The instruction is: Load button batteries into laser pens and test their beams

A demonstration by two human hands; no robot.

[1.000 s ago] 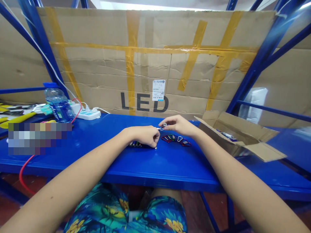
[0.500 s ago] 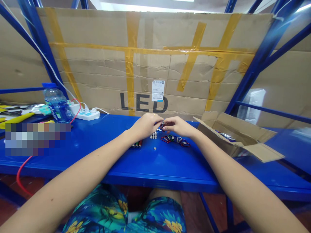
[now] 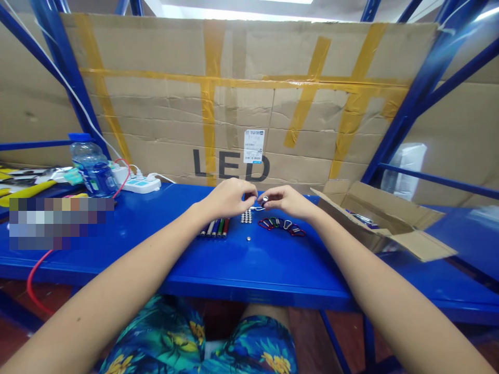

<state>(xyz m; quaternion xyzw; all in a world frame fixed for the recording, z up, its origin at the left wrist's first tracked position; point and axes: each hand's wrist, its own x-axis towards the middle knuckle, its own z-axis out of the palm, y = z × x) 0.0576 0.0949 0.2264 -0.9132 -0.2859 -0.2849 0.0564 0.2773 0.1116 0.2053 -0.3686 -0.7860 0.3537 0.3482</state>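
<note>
My right hand [image 3: 287, 201] grips a short dark tube [image 3: 265, 203] between thumb and fingers, its round silver end facing me. Just left of it, my left hand [image 3: 232, 197] has thumb and fingertips drawn into a pinch; whatever lies between them, if anything, is hidden. Beneath my left hand lies a row of coloured metal tubes [image 3: 215, 228], partly covered by the wrist. Small silver button-like discs [image 3: 246, 216] sit in a grid between the hands, and one single disc [image 3: 248, 239] lies nearer me. A fan of coloured carabiners [image 3: 281, 224] rests below my right hand.
An open cardboard box [image 3: 374, 218] stands at right on the blue table [image 3: 249, 270]. To the left are a water bottle [image 3: 91, 166], a white power strip [image 3: 142, 184] and a red cable [image 3: 33, 280]. A large carton [image 3: 163, 119] closes off the back.
My hands have moved apart slightly, the left one up and leftward. The tube in my right hand has turned its silver end toward me, and more of the coloured tubes shows.
</note>
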